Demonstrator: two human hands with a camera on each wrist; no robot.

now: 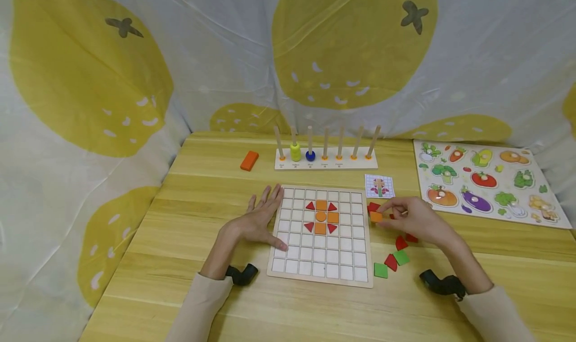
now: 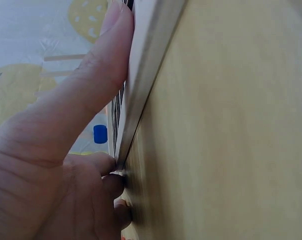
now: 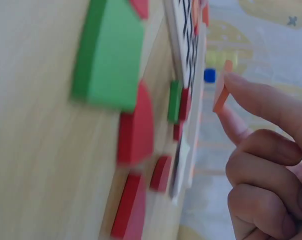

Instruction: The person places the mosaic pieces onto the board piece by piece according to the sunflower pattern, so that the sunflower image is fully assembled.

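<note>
We pinch a thin orange square tile point(image 1: 375, 216) between thumb and fingertip of the right hand point(image 1: 416, 222), just off the right edge of the white grid board point(image 1: 360, 274), while the left hand point(image 1: 256, 221) lies flat with fingers straight, thumb pressed to the board's left edge. The light, edge-on grip could let the smooth tile tip or drop among the loose red pieces point(image 1: 390, 262) and green tiles point(image 1: 380, 270) beside the board, and a nudge might scatter the orange-and-red pattern point(image 1: 321, 216) seated in its shallow cells. The tabletop point(image 1: 189, 262) is pale, glossy wood grain; the pieces are flat painted blocks.
</note>
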